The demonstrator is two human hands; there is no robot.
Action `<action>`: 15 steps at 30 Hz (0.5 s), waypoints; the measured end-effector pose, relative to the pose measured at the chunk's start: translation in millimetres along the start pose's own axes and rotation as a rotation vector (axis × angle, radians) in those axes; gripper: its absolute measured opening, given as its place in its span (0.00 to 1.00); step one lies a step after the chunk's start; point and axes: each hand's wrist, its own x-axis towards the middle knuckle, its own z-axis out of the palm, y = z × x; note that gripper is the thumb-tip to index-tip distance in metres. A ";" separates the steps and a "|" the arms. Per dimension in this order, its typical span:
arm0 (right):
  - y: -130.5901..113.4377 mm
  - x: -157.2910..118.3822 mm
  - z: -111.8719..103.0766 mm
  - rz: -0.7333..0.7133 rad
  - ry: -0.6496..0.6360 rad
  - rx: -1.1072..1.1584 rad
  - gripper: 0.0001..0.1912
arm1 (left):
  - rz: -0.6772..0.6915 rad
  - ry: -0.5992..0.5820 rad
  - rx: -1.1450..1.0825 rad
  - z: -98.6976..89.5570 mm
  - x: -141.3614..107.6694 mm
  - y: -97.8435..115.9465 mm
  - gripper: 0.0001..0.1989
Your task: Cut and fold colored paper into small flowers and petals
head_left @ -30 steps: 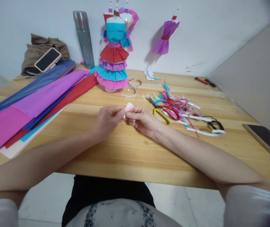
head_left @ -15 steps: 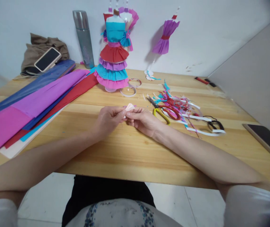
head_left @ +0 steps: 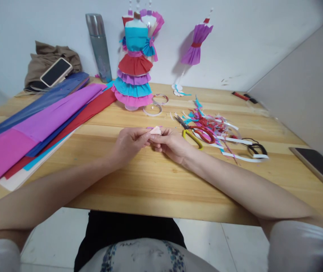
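Observation:
Between my two hands is a small piece of pale pink pleated paper (head_left: 156,130), gathered like a little fan. My left hand (head_left: 131,142) pinches it from the left with thumb and forefinger. From the right, my right hand (head_left: 172,144) grips it, thumb on the near side and the other fingers curled below. The fingertips of both hands meet and hide its lower part. Beyond them stands a doll-size dress form (head_left: 136,64) in tiered blue, red, purple and pink crepe paper. Scissors (head_left: 197,130) with red and yellow handles lie right of my right hand.
Folded crepe paper sheets (head_left: 56,113) spread across the left. Coloured scraps (head_left: 212,122) lie beside the scissors. Two tape rings (head_left: 152,109) sit by the dress form. A flask (head_left: 99,49), a phone (head_left: 56,71) and a purple dress form (head_left: 197,44) are at the back; a dark tablet-like device (head_left: 317,162) lies right.
The pleated paper has tipped lower between my fingers, and its fanned top looks narrower and flatter. Both hands stay in nearly the same place.

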 end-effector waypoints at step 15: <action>-17.3 -3.6 -9.5 -0.386 0.005 -0.534 0.32 | -0.265 -0.024 -0.049 -10.0 12.2 10.1 0.11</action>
